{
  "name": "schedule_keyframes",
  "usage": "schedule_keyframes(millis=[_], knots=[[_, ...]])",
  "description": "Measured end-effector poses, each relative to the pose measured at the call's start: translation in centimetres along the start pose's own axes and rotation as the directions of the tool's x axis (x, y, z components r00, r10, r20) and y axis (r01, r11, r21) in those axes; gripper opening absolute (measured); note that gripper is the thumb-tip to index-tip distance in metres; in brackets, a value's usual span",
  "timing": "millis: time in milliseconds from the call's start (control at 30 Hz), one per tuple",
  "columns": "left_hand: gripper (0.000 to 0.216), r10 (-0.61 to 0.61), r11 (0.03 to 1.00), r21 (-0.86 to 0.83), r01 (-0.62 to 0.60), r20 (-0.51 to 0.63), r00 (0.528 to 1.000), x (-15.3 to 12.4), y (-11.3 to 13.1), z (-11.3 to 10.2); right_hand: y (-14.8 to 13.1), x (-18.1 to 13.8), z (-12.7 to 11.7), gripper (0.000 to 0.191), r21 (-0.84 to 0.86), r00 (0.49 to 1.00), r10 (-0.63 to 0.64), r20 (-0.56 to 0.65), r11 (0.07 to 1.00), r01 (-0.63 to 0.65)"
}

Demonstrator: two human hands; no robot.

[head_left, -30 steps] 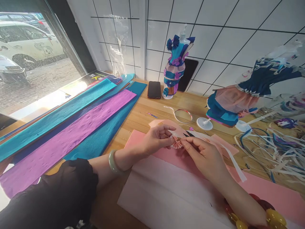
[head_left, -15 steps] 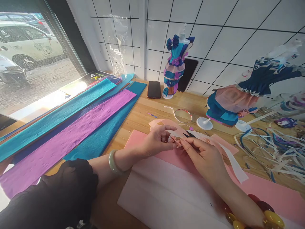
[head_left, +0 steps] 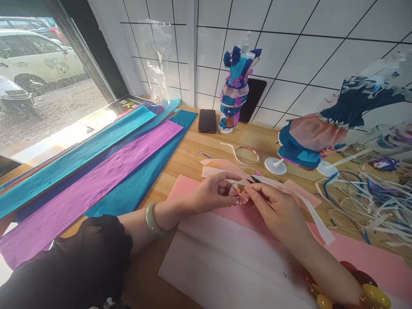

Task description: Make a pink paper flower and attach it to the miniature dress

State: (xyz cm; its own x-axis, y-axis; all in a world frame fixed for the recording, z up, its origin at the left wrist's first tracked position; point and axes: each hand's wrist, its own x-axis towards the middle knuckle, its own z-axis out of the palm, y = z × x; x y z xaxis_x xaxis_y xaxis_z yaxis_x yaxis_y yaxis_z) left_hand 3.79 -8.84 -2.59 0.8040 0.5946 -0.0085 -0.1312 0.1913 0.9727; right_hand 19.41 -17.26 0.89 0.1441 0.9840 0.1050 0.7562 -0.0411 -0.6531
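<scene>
Head view: the wooden table (head_left: 186,148) is largely hidden under paper. Long crepe strips are spread at left, where a purple strip (head_left: 96,189) is cropped by the picture's edge. A pink sheet (head_left: 363,253) is partly covered by a pale sheet (head_left: 225,257), itself cut off at the bottom. A blue-and-pink dress (head_left: 341,105) is cut off at the right edge. By the right hand (head_left: 278,208), a small pleated pink fan (head_left: 240,196) is pinched between thumb and fingers, above the pink sheet. The fan's left side is met by the left hand (head_left: 214,193), whose fingers are curled; whether it is gripped there cannot be told. A dark pointed object (head_left: 254,179) is partly hidden behind the right fingers and cannot be identified.
</scene>
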Motion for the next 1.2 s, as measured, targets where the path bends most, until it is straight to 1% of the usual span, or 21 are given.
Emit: schedule_keyframes(millis=[67,133,233,300,467,567,667,733,767,833,933,1000,1200], knots=[[0.049,0.000,0.998,0.061,0.001,-0.016,1.000,0.0,-0.2,0.0,0.2,0.1,0.1,0.023,0.027,1.000,0.021,0.010,0.999,-0.021],[0.054,0.030,0.995,0.094,-0.028,-0.027,0.999,-0.1,-0.3,0.2,0.3,0.3,0.2,0.024,0.079,0.999,0.040,0.035,0.996,-0.043],[0.061,0.097,0.991,0.093,-0.096,-0.007,0.995,-0.2,-0.6,0.6,0.3,0.6,0.4,0.026,0.183,0.992,0.043,0.121,0.981,-0.065],[0.063,0.121,0.984,0.127,-0.122,0.015,0.993,-0.3,-0.7,0.7,0.2,0.7,0.4,0.027,0.254,0.982,0.042,0.183,0.963,-0.089],[0.067,0.098,0.970,0.221,-0.103,0.033,0.995,-0.3,-1.2,0.6,0.3,0.7,0.6,0.025,0.379,0.961,0.083,0.265,0.907,-0.183],[0.064,0.108,0.975,0.194,-0.112,0.029,0.994,-0.2,-1.1,0.4,0.4,0.7,0.6,0.024,0.428,0.955,0.104,0.277,0.877,-0.219],[0.055,0.125,0.987,0.096,-0.132,0.070,0.990,-0.3,-0.2,0.5,0.4,0.9,0.4,0.025,0.416,0.960,0.110,0.258,0.884,-0.213],[0.042,0.067,0.993,0.092,-0.076,0.103,0.992,-0.4,0.6,0.5,0.3,0.9,0.3,0.026,0.388,0.965,0.105,0.240,0.901,-0.195],[0.035,0.035,0.995,0.087,-0.043,0.098,0.995,-0.5,0.9,0.5,0.2,0.9,0.2,0.026,0.375,0.967,0.103,0.234,0.908,-0.188],[0.027,0.003,0.998,0.060,-0.006,0.050,0.999,-0.5,1.3,0.5,0.0,0.9,0.0,0.025,0.356,0.969,0.096,0.227,0.918,-0.175],[0.024,-0.015,0.998,0.055,0.016,-0.014,1.000,-0.4,1.1,0.4,-0.1,0.8,0.0,0.024,0.339,0.971,0.065,0.230,0.930,-0.142],[0.021,-0.018,0.997,0.072,0.020,-0.037,0.999,-0.3,0.9,0.4,0.0,0.7,0.2,0.023,0.333,0.970,0.063,0.235,0.932,-0.141],[0.018,-0.049,0.995,0.090,0.051,-0.023,0.999,-0.3,1.0,0.7,0.3,0.6,0.5,0.023,0.338,0.964,0.114,0.239,0.921,-0.193]])
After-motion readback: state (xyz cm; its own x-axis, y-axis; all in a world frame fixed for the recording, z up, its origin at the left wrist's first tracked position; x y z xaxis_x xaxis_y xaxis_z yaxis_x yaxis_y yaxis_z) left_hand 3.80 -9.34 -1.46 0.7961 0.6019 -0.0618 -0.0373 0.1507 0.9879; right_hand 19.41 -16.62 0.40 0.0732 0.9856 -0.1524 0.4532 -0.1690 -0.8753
